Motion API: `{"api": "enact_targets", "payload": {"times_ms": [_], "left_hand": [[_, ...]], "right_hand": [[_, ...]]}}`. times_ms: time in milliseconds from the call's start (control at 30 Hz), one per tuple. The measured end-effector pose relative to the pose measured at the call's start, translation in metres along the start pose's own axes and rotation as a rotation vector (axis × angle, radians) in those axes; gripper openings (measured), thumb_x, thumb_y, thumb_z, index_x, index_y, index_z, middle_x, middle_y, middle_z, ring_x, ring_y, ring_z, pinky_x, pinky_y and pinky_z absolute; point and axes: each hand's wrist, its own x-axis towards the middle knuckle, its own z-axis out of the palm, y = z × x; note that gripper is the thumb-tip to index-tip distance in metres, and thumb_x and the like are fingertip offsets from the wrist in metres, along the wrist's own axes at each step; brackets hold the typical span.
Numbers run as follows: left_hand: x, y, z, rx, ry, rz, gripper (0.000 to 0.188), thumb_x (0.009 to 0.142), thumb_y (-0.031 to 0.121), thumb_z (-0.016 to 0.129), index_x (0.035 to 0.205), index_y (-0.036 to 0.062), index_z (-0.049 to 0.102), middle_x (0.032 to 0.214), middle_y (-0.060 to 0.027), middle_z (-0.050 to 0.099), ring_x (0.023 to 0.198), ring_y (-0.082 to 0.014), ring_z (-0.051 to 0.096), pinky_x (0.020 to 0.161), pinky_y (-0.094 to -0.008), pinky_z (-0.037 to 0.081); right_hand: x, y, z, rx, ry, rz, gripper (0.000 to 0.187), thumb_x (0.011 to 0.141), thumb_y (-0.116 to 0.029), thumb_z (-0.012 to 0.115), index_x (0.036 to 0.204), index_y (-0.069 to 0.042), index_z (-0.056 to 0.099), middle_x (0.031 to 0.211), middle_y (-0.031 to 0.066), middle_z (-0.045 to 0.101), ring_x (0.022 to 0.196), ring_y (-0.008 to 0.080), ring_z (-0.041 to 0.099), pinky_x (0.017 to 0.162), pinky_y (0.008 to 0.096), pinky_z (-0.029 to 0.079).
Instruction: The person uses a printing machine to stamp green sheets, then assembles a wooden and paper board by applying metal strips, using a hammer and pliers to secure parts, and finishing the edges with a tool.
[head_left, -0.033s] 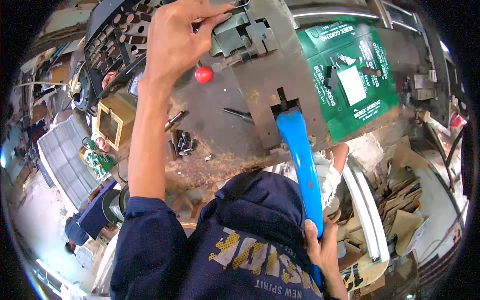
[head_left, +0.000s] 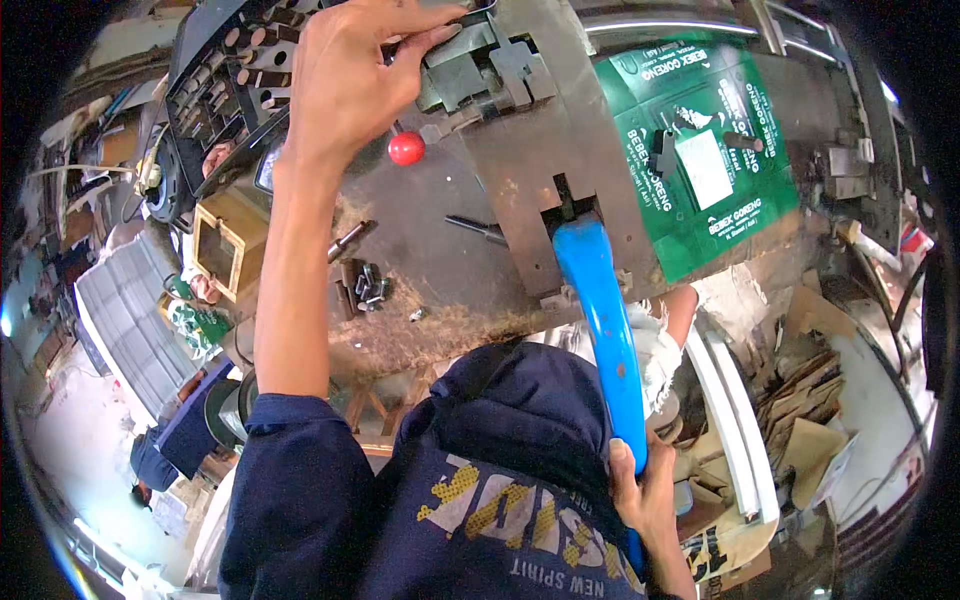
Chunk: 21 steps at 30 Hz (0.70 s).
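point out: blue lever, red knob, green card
blue lever (head_left: 603, 330), head view, mid-shaft
red knob (head_left: 406, 148), head view, centre of the ball
green card (head_left: 700, 210), head view, lower middle of its face

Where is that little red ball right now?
In the head view the red ball sits on the metal bench, upper middle, just right of the left hand and left of the blue handle.

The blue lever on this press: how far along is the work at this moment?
Done: the green sheet already lies on the metal press. In hand: the right hand grips the blue lever; the left hand touches parts on top. Whether the lever stroke remains cannot be told.
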Motion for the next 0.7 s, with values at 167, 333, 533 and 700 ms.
{"api": "enact_targets", "payload": {"times_ms": [167,333,533,700], "left_hand": [[-0.001,0.001,0.001,-0.026,-0.017,-0.012,0.014,0.079,-0.006,0.070,0.091,-0.0016,0.076,0.066,-0.0136,0.062,0.057,-0.0219,0.061,0.052,-0.0318,0.043],[-0.001,0.003,-0.002,0.016,-0.043,-0.007,0.015,0.078,-0.006,0.070,0.092,-0.0012,0.076,0.065,-0.0136,0.061,0.055,-0.0217,0.058,0.051,-0.0323,0.041],[0.003,0.011,-0.006,0.042,-0.075,-0.053,0.016,0.078,-0.006,0.070,0.092,-0.0012,0.076,0.065,-0.0131,0.060,0.055,-0.0211,0.058,0.051,-0.0322,0.040],[-0.001,0.002,-0.005,0.005,-0.048,-0.034,0.018,0.078,-0.006,0.070,0.094,-0.0009,0.077,0.067,-0.0138,0.062,0.056,-0.0210,0.059,0.051,-0.0318,0.042]], "right_hand": [[0.002,0.009,0.006,0.036,0.000,0.021,0.070,0.091,-0.039,0.068,0.125,0.021,0.053,0.094,0.0341,0.064,0.087,0.0393,0.061,0.085,0.0463,0.049],[0.001,0.018,0.011,0.089,0.031,0.040,0.071,0.091,-0.040,0.067,0.126,0.020,0.053,0.095,0.0343,0.064,0.089,0.0393,0.060,0.086,0.0466,0.048],[0.002,0.018,0.012,0.081,0.050,0.029,0.072,0.090,-0.042,0.067,0.126,0.019,0.053,0.096,0.0341,0.065,0.091,0.0388,0.059,0.088,0.0468,0.048],[0.011,-0.014,-0.003,0.128,-0.154,0.159,0.069,0.091,-0.041,0.067,0.124,0.019,0.055,0.097,0.0335,0.065,0.094,0.0395,0.060,0.087,0.0474,0.048]]}}
